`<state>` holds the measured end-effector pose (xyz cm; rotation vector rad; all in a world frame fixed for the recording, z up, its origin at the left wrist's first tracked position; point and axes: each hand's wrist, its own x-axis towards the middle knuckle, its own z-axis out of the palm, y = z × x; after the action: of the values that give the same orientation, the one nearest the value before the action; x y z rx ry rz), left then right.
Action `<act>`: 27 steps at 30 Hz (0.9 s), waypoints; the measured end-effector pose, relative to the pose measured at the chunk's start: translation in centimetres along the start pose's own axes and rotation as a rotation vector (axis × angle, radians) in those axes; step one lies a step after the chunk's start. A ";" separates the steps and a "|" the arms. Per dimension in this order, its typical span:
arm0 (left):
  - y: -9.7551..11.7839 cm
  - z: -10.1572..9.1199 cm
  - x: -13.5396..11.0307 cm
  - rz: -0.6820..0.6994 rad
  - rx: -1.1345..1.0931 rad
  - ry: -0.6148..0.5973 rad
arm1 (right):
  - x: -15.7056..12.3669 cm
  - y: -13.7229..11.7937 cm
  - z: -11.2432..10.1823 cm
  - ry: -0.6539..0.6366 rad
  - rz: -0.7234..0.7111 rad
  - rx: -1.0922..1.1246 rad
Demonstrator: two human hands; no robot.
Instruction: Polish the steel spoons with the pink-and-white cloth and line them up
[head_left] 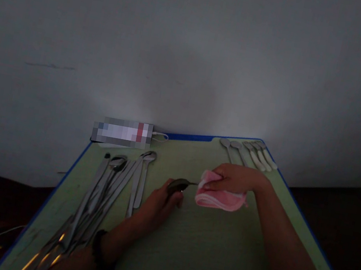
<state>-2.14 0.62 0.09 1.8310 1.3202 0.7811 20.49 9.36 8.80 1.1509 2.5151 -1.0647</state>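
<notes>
Nearest, a dark wristband circles the left forearm, and beside it a loose heap of long cutlery fans across the pale green table, smooth metal catching faint light. A little further in, the left hand has its fingers curled shut around the rounded bowl of a spoon. The spoon lies near the table's middle, its long axis running left to right, the thin handle pointing towards the right hand. That hand pinches a soft folded pink cloth closed over the handle, so both hands meet on the one spoon, the left at the bowl end. Further back on the right, a neat row of spoons lies side by side by the blue edge, below a plain grey wall
</notes>
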 end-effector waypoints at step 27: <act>0.9 -0.4 0.1 -0.030 -0.261 -0.058 | -0.6 -0.8 0.0 0.203 -0.062 -0.094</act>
<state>-2.03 0.59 1.07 1.6116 1.1478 0.8360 20.38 8.62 9.47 1.2181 2.7389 -0.8720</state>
